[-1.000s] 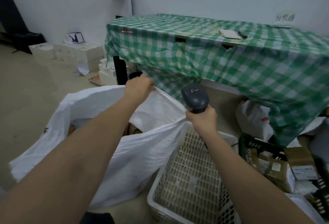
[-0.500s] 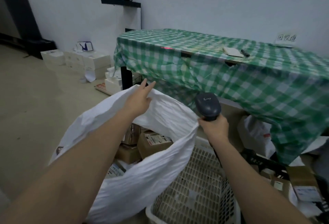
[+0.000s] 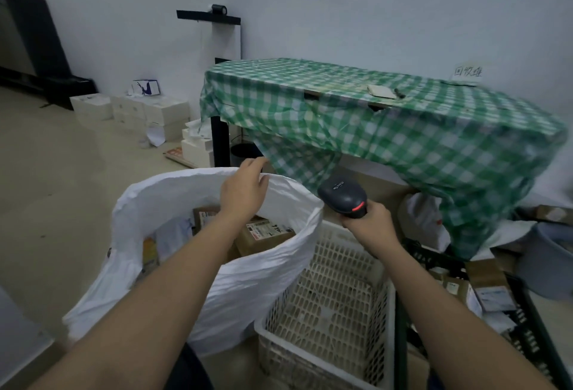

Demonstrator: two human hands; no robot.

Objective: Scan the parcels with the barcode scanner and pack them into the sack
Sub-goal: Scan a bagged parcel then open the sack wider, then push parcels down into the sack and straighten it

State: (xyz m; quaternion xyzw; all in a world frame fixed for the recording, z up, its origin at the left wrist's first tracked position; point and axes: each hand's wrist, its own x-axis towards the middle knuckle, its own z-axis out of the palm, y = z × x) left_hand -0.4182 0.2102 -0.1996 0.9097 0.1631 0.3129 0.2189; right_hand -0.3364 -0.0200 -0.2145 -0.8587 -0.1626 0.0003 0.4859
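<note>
The white sack (image 3: 248,290) stands open on the floor at centre left. Inside it lie several parcels, among them a brown box with a shipping label (image 3: 263,234). My left hand (image 3: 243,189) is over the sack's far rim, fingers loosely bent, and I see no grip on the cloth. My right hand (image 3: 370,219) grips the handle of the dark grey barcode scanner (image 3: 342,195), just right of the sack mouth and above the white basket. The scanner's head points away from me.
A white perforated plastic basket (image 3: 328,355) sits right of the sack. A black crate (image 3: 524,330) with more parcels (image 3: 493,293) is at the right. Behind stands a table under a green checked cloth (image 3: 387,129). White boxes (image 3: 139,110) are stacked by the wall.
My left hand let go of the sack's far rim, which it gripped a second ago, and its fingers loosened. The sack mouth has spread wide, showing the parcels. My view tilted upward.
</note>
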